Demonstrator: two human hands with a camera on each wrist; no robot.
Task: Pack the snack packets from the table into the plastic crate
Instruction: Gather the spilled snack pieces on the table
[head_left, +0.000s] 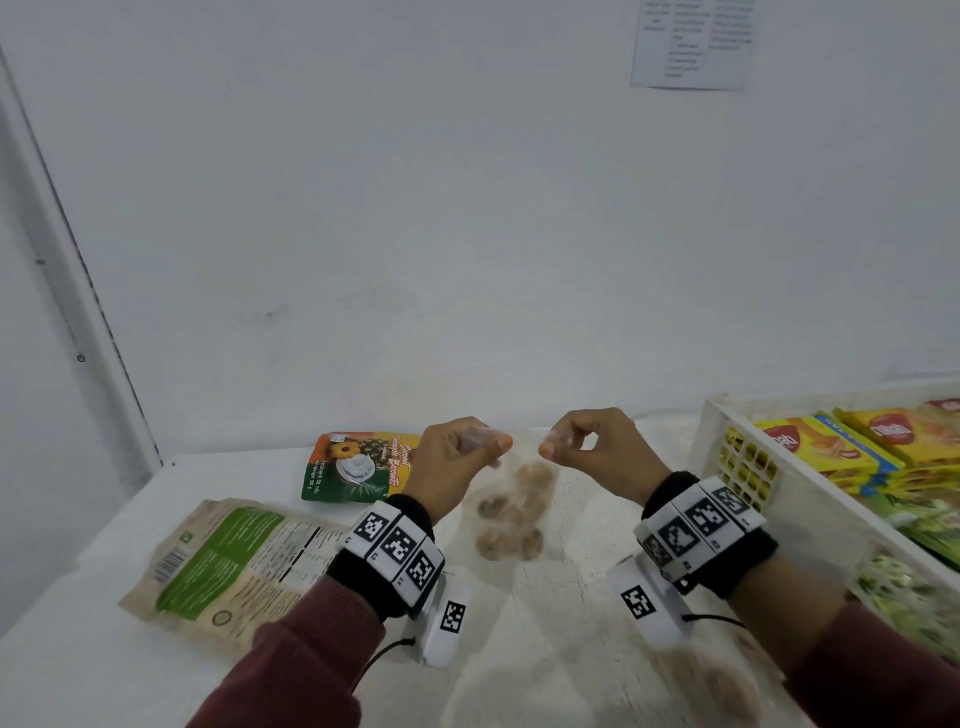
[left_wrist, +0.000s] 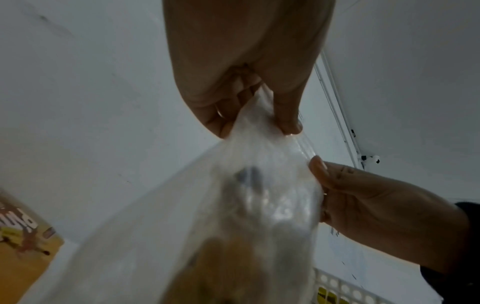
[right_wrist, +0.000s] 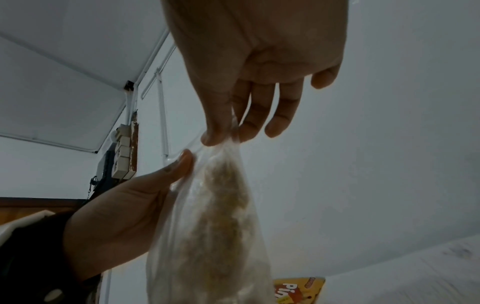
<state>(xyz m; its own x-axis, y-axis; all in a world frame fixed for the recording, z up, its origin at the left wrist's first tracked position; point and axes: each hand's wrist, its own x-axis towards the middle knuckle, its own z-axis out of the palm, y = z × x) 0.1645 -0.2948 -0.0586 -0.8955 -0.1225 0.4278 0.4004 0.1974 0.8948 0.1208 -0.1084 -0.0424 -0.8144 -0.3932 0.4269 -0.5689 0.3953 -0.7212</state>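
- A white table (head_left: 104, 649) stands against a white wall (head_left: 467, 208), and a printed paper sheet (head_left: 693, 41) hangs high on that wall to the right.
- On the left of the table lies a flat tan and green pouch (head_left: 228, 566). Its long side runs from near left to far right.
- Just past it lies an orange and green biscuit packet (head_left: 358, 467) with a pineapple picture, close to the wall.
- On the right sits the white plastic crate (head_left: 779, 478) with small holes in its side. Yellow snack boxes (head_left: 831, 447) and green packets (head_left: 930, 525) are already inside it.
- The crate's near wall hides the lower packets, so I cannot tell how many are in there.
- Between the two hands hangs a clear plastic bag of brown snacks (head_left: 511, 509). It is up in the air over the middle of the table, left of the crate.
- The bag hangs straight down, long way up and down, with its open top held up and the round brown snacks sitting at the bottom.
- The left hand (head_left: 452, 462) pinches the left top corner of the bag between thumb and fingers.
- The right hand (head_left: 597, 452) pinches the right top corner with thumb and first finger, and its other fingers are loosely bent.
- Both wrists wear black bands with black and white square markers (head_left: 397, 545).
- The bag looks blurry, so I cannot tell what the snacks are.
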